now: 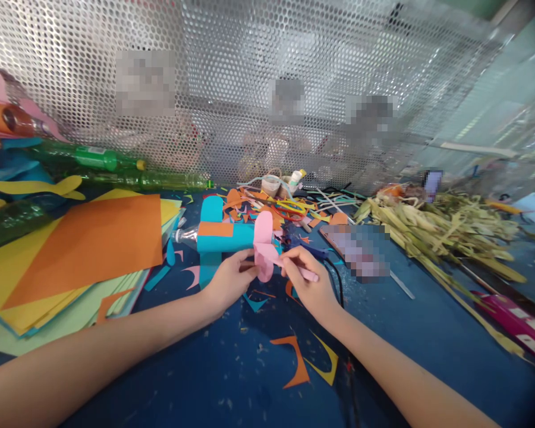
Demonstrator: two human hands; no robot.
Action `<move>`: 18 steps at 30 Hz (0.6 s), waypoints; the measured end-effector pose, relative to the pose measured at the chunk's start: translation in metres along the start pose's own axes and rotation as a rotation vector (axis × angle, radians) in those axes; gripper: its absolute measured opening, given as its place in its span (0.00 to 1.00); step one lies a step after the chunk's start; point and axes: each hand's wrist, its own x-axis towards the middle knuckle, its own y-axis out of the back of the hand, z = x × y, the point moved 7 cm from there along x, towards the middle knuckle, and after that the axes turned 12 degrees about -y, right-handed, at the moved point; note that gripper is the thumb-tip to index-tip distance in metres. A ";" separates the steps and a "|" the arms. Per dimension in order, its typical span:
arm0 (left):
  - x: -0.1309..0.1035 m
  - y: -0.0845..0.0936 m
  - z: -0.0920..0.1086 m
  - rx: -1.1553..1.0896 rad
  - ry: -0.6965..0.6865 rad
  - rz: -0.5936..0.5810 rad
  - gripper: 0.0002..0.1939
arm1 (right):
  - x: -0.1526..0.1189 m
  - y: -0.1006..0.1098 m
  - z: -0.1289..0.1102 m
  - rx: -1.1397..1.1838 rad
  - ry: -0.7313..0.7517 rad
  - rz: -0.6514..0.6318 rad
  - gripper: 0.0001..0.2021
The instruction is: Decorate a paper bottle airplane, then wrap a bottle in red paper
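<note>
A clear plastic bottle wrapped in blue paper (245,236) with an orange patch (216,229) lies on its side, neck to the left. Blue rounded flaps stick out near its neck. Pink paper pieces (263,227) are at its right end. My left hand (234,276) pinches the lower pink piece at its left edge, beside the bottle. In my right hand (307,274), fingers close round a thin pink strip or stick (310,274) that reaches the pink paper; its exact kind is unclear.
Stacked coloured sheets (93,244) lie left, with green bottles (102,159) behind. Paper scraps (294,359) dot the blue table (196,374). A phone (356,252), dried husks (450,238) and a magenta object (512,321) lie right. A perforated metal screen (232,65) stands behind.
</note>
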 end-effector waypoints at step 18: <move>0.000 0.000 0.000 0.009 0.000 -0.005 0.18 | 0.001 -0.002 0.001 -0.012 0.003 -0.024 0.08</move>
